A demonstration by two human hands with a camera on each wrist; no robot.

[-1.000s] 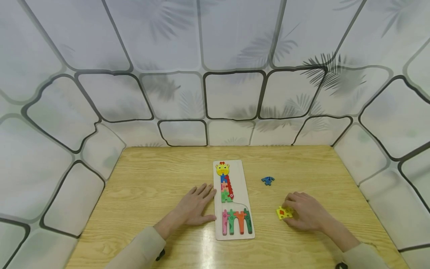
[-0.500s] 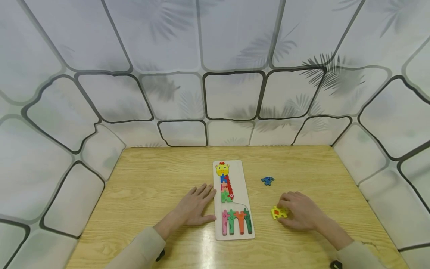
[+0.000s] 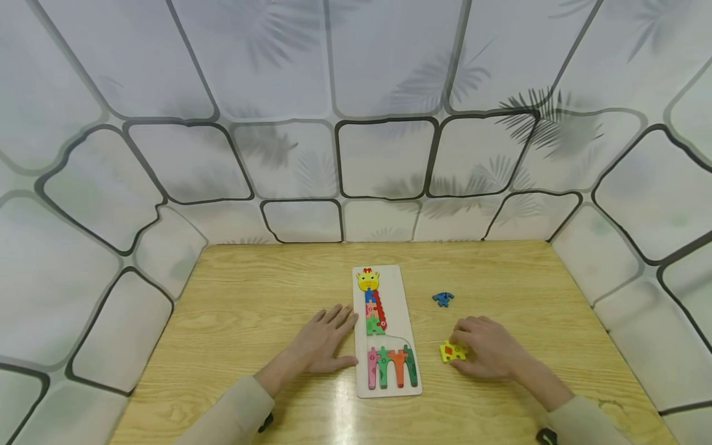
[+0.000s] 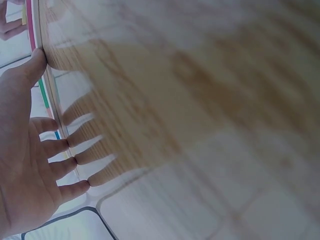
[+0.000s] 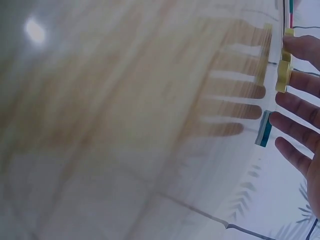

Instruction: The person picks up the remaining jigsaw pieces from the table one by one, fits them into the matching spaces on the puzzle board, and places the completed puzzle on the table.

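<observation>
In the head view my left hand (image 3: 319, 347) lies with straight, spread fingers on the table, its thumb and fingertips against the left edge of a white giraffe puzzle board (image 3: 394, 296). My right hand (image 3: 489, 351) pinches a yellow puzzle piece (image 3: 447, 352) with an orange-red spot, to the right of the board. The right wrist view has thumb and index finger on the yellow piece (image 5: 283, 77), seen edge-on above the tabletop. The board holds a yellow giraffe head (image 3: 368, 280), neck pieces (image 3: 371, 309) and several coloured leg pieces (image 3: 397, 366). Between neck and legs the body outline is bare.
A loose blue puzzle piece (image 3: 443, 299) lies right of the board, beyond my right hand. The wooden table (image 3: 267, 278) runs back to a pale wall covering (image 3: 384, 157) with stone outlines, which also stands at both sides.
My right hand has moved left with the yellow puzzle piece, closer to the board. The left hand, the board and the blue piece have stayed in place.
</observation>
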